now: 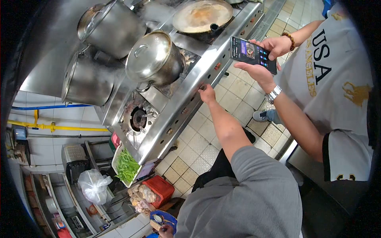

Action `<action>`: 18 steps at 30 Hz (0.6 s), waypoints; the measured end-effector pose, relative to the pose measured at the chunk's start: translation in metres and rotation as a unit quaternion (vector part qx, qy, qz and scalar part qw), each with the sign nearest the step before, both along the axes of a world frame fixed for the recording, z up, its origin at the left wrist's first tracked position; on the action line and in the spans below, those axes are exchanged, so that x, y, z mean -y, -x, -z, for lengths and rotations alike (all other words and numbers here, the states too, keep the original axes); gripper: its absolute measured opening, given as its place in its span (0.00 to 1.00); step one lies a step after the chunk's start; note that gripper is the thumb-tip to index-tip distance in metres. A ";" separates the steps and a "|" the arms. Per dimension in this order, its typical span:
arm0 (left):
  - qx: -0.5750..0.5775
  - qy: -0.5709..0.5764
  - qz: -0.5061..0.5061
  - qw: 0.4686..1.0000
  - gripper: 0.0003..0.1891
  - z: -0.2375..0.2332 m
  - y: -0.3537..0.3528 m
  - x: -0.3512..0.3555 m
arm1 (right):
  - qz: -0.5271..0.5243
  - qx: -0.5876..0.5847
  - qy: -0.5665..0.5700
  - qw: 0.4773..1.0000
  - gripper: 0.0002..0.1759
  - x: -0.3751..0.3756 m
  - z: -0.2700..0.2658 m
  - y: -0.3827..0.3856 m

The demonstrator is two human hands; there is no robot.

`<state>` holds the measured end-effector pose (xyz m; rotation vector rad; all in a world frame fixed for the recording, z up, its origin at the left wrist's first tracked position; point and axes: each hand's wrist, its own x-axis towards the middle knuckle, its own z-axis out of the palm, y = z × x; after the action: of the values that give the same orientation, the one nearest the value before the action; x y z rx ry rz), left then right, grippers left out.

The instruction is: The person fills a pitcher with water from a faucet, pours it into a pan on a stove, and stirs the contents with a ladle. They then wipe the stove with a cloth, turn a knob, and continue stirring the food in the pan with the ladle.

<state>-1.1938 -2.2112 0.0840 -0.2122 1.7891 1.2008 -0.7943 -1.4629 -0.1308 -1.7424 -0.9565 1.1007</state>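
Observation:
My right hand (207, 94) reaches to the front panel of the steel stove (158, 137), its fingers closed round a control knob (203, 87). A lidded pot (149, 57) stands on the stove just beyond that hand, and an uncovered burner (138, 118) lies to its left. At the bottom edge, my left hand (166, 231) is partly cut off and looks closed beside a blue container (170, 219). A small round item and a beige piece are in or by that container. What the left fingers hold is too small to make out.
Two large pots (117, 29) (89, 81) and a wide steaming pan (203, 16) occupy the stove. On the right, another person (337, 87) holds a phone (254, 55). Green vegetables (127, 164), a red basket (159, 191) and shelves (73, 202) are at lower left.

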 end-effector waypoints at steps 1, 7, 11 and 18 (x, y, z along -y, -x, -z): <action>0.018 -0.004 -0.038 0.999 0.08 0.003 0.003 0.004 | 0.005 0.022 -0.003 1.000 0.30 0.005 -0.004 -0.001; 0.108 -0.041 -0.327 0.938 0.05 0.039 0.030 0.043 | -0.076 0.093 0.026 0.992 0.38 0.098 0.078 -0.001; 0.173 -0.019 -0.511 0.842 0.06 0.087 0.060 0.088 | -0.127 0.136 0.281 0.942 0.36 0.244 0.060 -0.046; 0.067 -0.066 -0.518 0.851 0.04 0.026 -0.019 0.033 | -0.519 0.310 0.222 0.765 0.21 0.388 0.108 -0.136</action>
<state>-1.1750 -2.2442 0.0576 -1.2660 1.4321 1.9623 -0.6582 -1.8514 -0.2391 -2.0059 -2.4396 1.5094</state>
